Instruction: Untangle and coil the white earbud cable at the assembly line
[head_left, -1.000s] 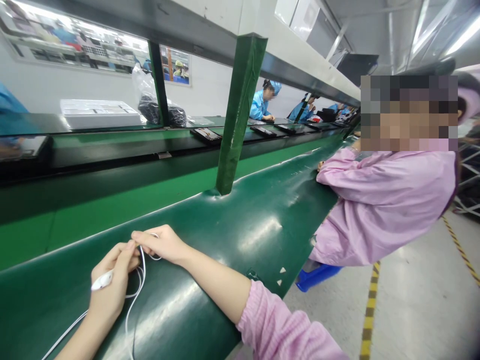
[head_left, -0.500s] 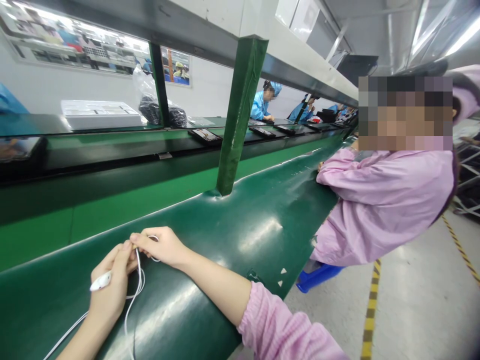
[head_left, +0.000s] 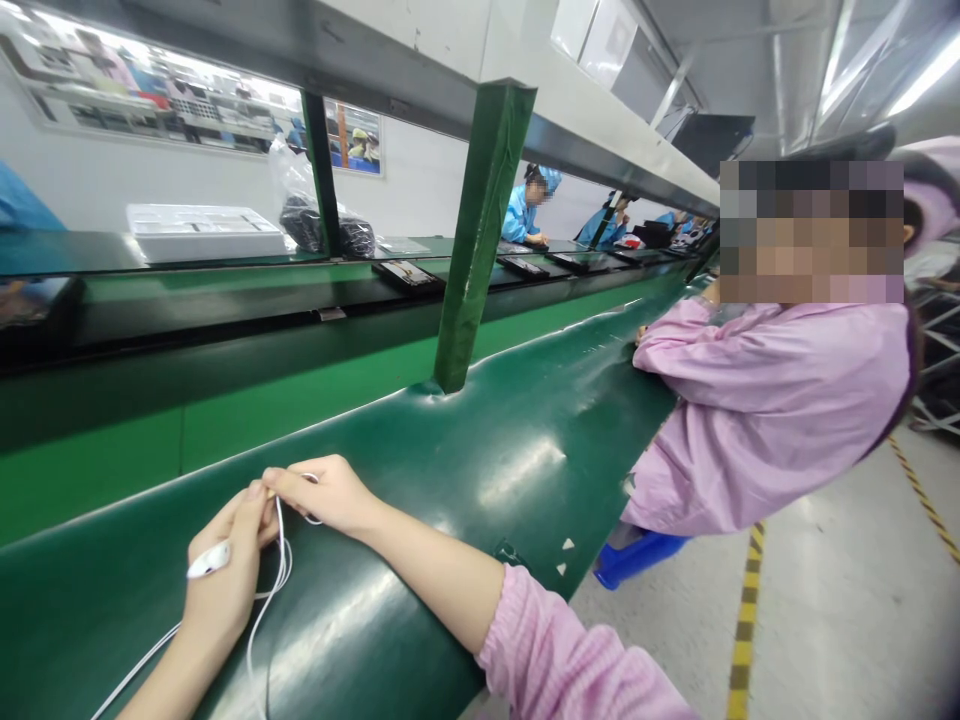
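Observation:
A thin white cable (head_left: 252, 640) is pinched between the fingertips of my left hand (head_left: 225, 580) and my right hand (head_left: 337, 492), which meet above the green work surface (head_left: 420, 470). The cable hangs down in loose loops below the fingers. One small loop also curls round by my right fingers. Against the back of my left hand rests a small white oval piece (head_left: 208, 560), perhaps an earbud; its kind is not certain. Both hands are closed, and my fingers cover the part of the cable they grip.
A green-wrapped post (head_left: 484, 240) rises from the bench's far edge. Beyond it, black trays (head_left: 409, 275) with devices sit along a line. A white box (head_left: 206, 235) stands farther back. On my right, a co-worker in a pink smock (head_left: 772, 400) sits at the bench.
My hands have shifted very slightly to the right, still pinching the cable. A seam on the green strip beyond the bench has moved right, and the nearest black trays slightly left.

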